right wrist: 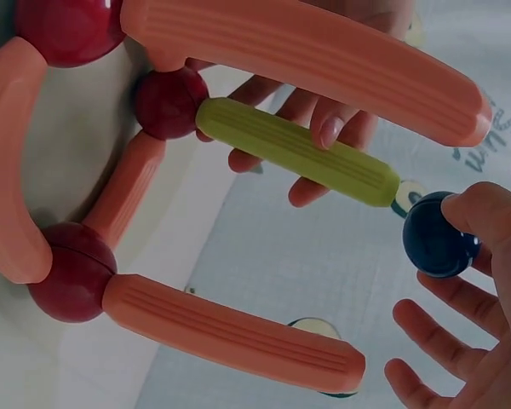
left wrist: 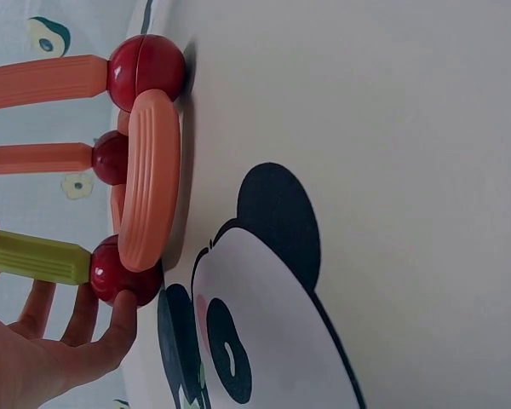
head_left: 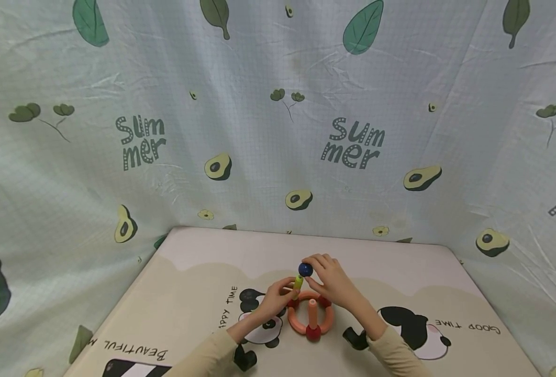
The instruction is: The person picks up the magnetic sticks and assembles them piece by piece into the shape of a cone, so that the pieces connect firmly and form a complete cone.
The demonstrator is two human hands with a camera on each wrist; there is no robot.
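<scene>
A ring of curved orange sticks [head_left: 297, 322] joined by red balls [head_left: 313, 333] lies on the table. Orange rods [right wrist: 238, 332] stand up from two of the balls, and a yellow-green rod [right wrist: 298, 153] rises from the third. My left hand [head_left: 275, 299] grips the yellow-green rod low down, with one finger against the red ball [left wrist: 119, 271] at its foot. Thumb and fingers of my right hand [head_left: 333, 278] pinch a blue ball [right wrist: 439, 234] right at the rod's upper end. The other right fingers are spread below the ball.
The tabletop [head_left: 193, 251] carries printed pandas and lettering. Beyond its far edge hangs a pale curtain [head_left: 259, 131] with avocado and leaf prints, which also runs along both sides.
</scene>
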